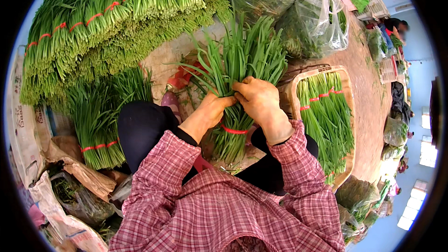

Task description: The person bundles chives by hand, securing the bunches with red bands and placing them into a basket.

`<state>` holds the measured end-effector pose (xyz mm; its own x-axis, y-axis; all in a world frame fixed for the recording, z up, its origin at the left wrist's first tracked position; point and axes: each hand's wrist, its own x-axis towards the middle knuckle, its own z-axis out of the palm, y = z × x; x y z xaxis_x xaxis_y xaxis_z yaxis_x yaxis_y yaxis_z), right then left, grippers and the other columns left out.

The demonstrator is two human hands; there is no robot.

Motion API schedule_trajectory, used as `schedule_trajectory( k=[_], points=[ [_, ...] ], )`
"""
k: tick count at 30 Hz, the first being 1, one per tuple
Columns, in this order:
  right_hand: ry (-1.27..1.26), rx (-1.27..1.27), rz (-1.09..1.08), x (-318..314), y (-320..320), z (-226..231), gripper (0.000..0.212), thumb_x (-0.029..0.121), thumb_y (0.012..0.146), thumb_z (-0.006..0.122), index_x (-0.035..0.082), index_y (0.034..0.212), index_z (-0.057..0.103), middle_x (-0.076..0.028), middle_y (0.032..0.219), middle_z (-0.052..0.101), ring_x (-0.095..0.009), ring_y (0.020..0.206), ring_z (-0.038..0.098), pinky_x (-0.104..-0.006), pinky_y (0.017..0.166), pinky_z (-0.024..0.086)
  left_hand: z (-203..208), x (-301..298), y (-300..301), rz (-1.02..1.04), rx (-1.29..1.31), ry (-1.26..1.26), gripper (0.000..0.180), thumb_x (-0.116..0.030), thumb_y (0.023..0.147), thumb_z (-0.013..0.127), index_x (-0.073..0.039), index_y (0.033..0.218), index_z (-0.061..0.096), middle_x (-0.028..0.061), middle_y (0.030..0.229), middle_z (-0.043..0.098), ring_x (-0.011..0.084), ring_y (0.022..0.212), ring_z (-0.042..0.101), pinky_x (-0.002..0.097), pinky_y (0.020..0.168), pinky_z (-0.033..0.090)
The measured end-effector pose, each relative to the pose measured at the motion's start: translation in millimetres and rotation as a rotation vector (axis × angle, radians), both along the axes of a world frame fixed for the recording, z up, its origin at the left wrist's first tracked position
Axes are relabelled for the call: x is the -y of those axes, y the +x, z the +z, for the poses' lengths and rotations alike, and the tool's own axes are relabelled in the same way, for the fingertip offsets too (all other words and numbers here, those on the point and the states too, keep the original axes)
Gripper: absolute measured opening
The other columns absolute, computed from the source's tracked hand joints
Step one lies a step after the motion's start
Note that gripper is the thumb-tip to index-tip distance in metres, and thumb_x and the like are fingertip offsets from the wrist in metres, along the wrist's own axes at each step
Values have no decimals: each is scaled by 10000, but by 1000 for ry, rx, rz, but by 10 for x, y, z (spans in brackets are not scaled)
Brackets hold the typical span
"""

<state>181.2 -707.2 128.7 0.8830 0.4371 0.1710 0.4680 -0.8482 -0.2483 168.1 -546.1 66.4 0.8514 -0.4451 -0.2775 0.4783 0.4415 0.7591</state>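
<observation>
Between my knees stands a bunch of garlic chives, its long green leaves fanning out away from me. A red tie circles its lower part, near the stem ends. My left hand closes on the bunch from the left, thumb pointing toward the middle. From the right, my right hand curls its fingers over the leaves, meeting the left thumb. Both hands look gloved. Whether a second tie lies under the fingers is hidden.
Many tied chive bunches are stacked at the far left, with more bunches beside my left knee. A plastic crate on the right holds tied bunches. Clear plastic bags of greens stand behind. Another person bends over at the far right.
</observation>
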Motion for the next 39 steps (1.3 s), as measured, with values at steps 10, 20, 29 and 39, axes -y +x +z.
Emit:
schedule_trajectory(
  k=[10, 20, 29, 39],
  points=[
    [-57, -183, 49, -21, 52, -185, 173, 231, 820, 674, 129, 958, 645, -81, 859, 700, -316, 774, 685, -447, 659, 534, -166, -49, 28, -13, -107, 15, 478, 147, 756, 633, -5, 1209, 610, 60, 1143, 646, 174, 1049, 614, 325, 893, 503],
    [125, 43, -63, -25, 28, -514, 105, 200, 817, 693, 113, 868, 662, -84, 757, 694, -295, 604, 651, -391, 540, 501, -255, -36, 76, 8, -216, 102, 418, 148, 727, 591, -2, 1112, 651, 67, 1032, 675, 193, 922, 652, 336, 804, 532],
    [569, -268, -541, 196, -361, -421, 822, 271, 784, 838, 22, 1443, 414, -148, 1150, 669, -231, 966, 664, -353, 833, 544, -82, -87, 137, 190, -226, 248, 409, 108, 809, 546, 12, 1200, 622, 100, 1027, 703, 214, 892, 681, 368, 790, 550],
    [1723, -872, -777, 90, -370, -856, 477, -132, 755, 628, -12, 1215, 595, -132, 1106, 679, -288, 978, 661, -394, 865, 553, 143, -155, 147, 243, 185, 164, 609, -33, 899, 683, -98, 1461, 458, 86, 1443, 521, 205, 1284, 514, 359, 1062, 440]
  ],
)
